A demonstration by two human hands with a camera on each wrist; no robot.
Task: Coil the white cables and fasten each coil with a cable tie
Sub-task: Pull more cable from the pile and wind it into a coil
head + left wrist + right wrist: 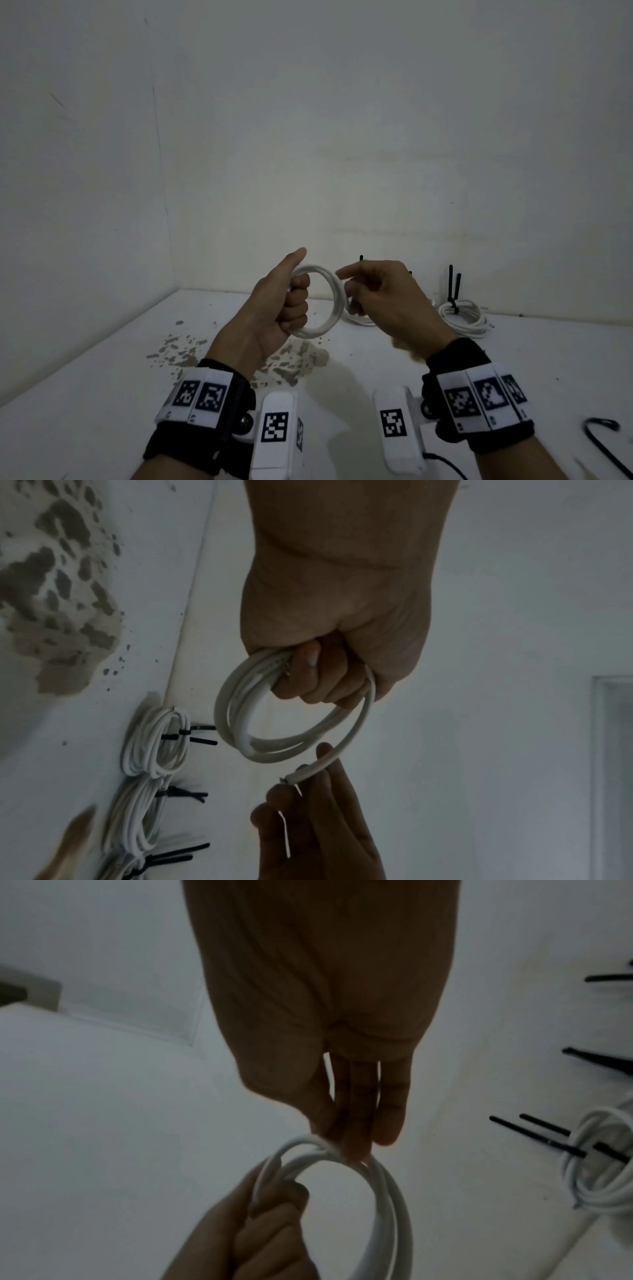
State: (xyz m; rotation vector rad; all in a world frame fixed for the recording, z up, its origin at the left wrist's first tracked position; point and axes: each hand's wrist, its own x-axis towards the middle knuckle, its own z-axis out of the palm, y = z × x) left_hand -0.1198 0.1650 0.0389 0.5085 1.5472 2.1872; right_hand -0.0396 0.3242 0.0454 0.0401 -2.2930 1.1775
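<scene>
My left hand [296, 303] is raised above the table and grips a coil of white cable [334, 301] in its fist, thumb pointing up. The coil [240, 723] stands upright as a ring of several turns. My right hand [349, 287] meets the ring's right side and pinches the cable's loose end [310, 772] between thumb and fingers. In the right wrist view its fingertips [358, 1150] press the end onto the top of the ring [387, 1191]. The left hand's fingers [270, 1223] curl round the ring's lower left.
Finished white coils [464, 318] bound with black cable ties [452, 284] lie in a row along the back wall [154, 742]. A black curved strip [603, 425] lies at the front right. Patches of peeled paint [291, 363] mark the table beneath my hands.
</scene>
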